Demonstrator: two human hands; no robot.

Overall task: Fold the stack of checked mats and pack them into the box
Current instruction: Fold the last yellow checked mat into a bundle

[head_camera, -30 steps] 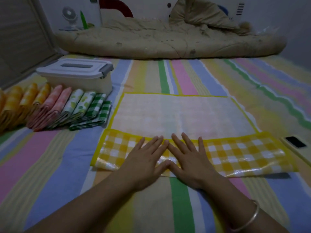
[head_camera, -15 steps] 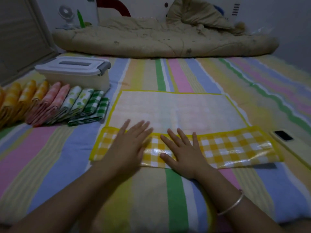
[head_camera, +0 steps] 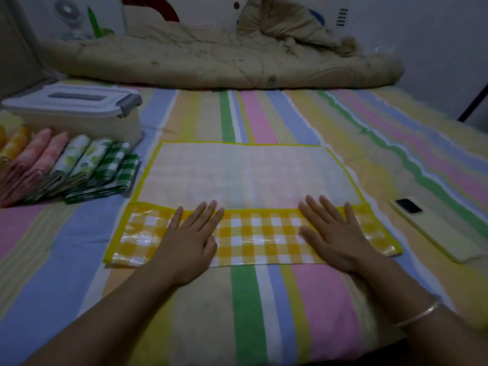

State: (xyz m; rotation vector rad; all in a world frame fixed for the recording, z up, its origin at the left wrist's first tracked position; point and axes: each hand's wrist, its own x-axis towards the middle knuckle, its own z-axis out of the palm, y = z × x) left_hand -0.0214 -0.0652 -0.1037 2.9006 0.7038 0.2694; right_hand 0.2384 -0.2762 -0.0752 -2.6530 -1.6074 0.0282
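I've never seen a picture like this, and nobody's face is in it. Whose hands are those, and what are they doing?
There is no machine here. A person wears a camera on their head, so you see what they see: their own arms. Their left hand and right hand press flat on a yellow checked mat, whose near edge is folded over into a strip. Nothing is gripped; both hands lie open. The mat lies on a striped sheet. To the left is a row of folded mats, and behind them a box with its lid on. A phone lies to the right, a rumpled quilt at the back.
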